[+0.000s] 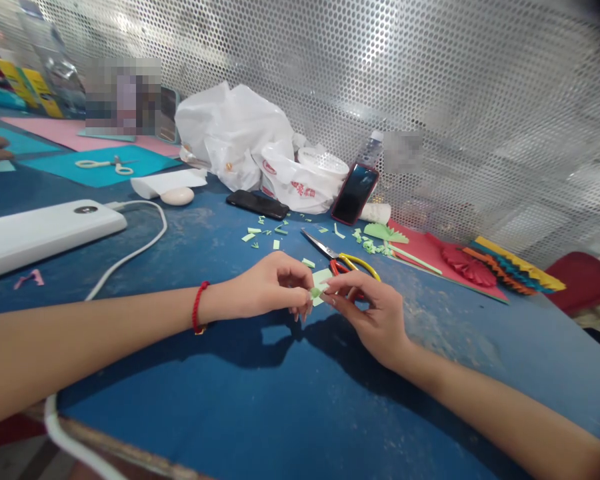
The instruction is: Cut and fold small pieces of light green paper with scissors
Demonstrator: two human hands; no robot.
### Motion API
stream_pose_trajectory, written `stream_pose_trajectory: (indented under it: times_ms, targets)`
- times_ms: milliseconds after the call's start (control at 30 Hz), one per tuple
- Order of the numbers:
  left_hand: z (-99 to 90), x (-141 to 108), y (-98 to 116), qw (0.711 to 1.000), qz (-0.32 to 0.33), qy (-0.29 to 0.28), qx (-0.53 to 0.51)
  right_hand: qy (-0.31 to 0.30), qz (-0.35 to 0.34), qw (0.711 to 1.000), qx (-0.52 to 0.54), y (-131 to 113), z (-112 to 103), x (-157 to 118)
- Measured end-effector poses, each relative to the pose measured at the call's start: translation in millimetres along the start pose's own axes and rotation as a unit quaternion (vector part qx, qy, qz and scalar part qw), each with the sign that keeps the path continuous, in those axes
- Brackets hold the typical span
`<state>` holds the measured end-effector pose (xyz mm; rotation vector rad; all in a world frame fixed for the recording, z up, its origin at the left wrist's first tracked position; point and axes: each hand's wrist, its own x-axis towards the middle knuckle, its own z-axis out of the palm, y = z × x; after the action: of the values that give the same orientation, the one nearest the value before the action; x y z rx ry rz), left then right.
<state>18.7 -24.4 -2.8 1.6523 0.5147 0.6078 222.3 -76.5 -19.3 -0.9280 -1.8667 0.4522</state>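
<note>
Here on the white plastic bag [235, 137] we've got red print: an oval logo [269, 167] and a run of characters [303, 189], but the creases and the distance beat us, not readable! Over at the far left, the yellow packaging [27, 83] carries markings, too small to call. Nothing legible so far!

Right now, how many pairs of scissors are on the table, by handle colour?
White handles: White-handled scissors: 1
Red and yellow handles: Red-and-yellow-handled scissors: 1
Total: 2
</note>
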Motion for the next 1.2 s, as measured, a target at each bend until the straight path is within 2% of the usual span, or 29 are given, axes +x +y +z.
stream_pose_trajectory:
  times_ms: [267,367,500,600,900,1067,1200]
  targets:
    - [-0.9,-1,1,0.999,0.023,0.007,0.046,-0.007,-0.027,1.0,-0.012,2,0,2]
    - [-2.0,-4,4,0.993,0.056,-0.001,0.108,-0.001,-0.023,1.0,-0.014,2,-1,2]
    - [-0.3,-9,6,0.958,0.119,0.034,0.257,0.005,-0.013,1.0,-0.014,2,-1,1]
    - [2.1,-10,4,0.929,0.16,0.068,0.325,0.01,-0.012,1.0,-0.014,1,0,0]
    - [3.3,-10,1,0.911,0.174,0.098,0.361,0.004,-0.023,0.999,-0.022,1,-1,2]
    - [3.3,-10,2,0.882,0.2,0.11,0.412,-0.003,-0.028,0.999,-0.017,2,0,1]
    - [3.4,-10,2,0.876,0.207,0.106,0.423,-0.006,-0.027,1.0,-0.013,4,0,0]
